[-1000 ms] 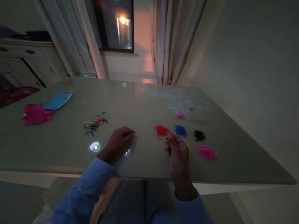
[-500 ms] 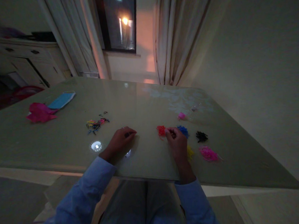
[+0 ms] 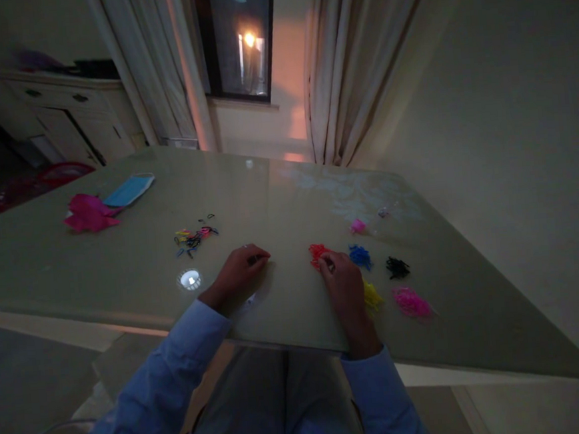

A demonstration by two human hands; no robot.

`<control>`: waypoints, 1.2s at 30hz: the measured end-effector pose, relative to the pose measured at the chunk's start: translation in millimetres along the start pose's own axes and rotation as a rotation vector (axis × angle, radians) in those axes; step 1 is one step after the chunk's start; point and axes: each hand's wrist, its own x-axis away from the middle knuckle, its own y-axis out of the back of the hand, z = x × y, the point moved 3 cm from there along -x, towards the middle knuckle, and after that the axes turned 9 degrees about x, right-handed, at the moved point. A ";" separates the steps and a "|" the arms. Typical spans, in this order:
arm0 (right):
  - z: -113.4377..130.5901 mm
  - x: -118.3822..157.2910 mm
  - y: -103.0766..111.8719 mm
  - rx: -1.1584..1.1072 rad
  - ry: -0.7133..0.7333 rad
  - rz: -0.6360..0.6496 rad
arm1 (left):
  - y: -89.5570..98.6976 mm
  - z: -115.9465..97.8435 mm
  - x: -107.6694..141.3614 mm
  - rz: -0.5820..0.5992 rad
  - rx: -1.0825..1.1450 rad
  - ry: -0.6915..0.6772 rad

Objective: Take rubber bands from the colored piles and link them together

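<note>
My left hand (image 3: 241, 269) rests on the table, thumb and fingertips pinched together; anything between them is too small to make out. My right hand (image 3: 341, 281) is at the near right edge of a pile of small red rubber bands (image 3: 316, 253), its fingers curled closed and partly covering the pile. What those fingers hold is hidden. Close by on the right lie piles of blue bands (image 3: 360, 256), yellow bands (image 3: 372, 297), black bands (image 3: 398, 267) and pink bands (image 3: 411, 303). A loose mix of coloured bands (image 3: 195, 239) lies beyond my left hand, to its left.
The glossy table (image 3: 277, 311) has its near edge at my lap. A blue face mask (image 3: 130, 190) and a crumpled pink piece (image 3: 90, 212) lie far left. Farther right are a small pink bundle (image 3: 357, 226) and a small clear item (image 3: 383, 212).
The view has shifted slightly. My right hand has drawn a little toward me, off the blue pile's edge, and more of the blue and yellow bands shows. My left hand keeps its pinch.
</note>
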 end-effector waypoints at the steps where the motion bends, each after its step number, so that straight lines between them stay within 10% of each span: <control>1: 2.4 1.0 2.4 -0.027 0.000 -0.016 | -0.1 0.3 0.0 0.001 -0.001 0.001; 16: 14.2 44.2 1.6 -0.526 0.001 0.319 | 11.7 -10.5 7.8 -0.261 0.024 -0.017; 23: 13.9 45.7 1.0 -0.538 -0.004 0.370 | 71.1 10.2 11.6 -0.393 -0.124 0.107; 29: 15.7 47.9 2.0 -0.504 0.048 0.369 | 135.6 40.0 -0.5 -0.204 -0.496 0.215; 36: 12.9 48.2 -2.4 -0.446 0.093 0.386 | 145.1 51.5 -8.7 0.040 -0.558 0.186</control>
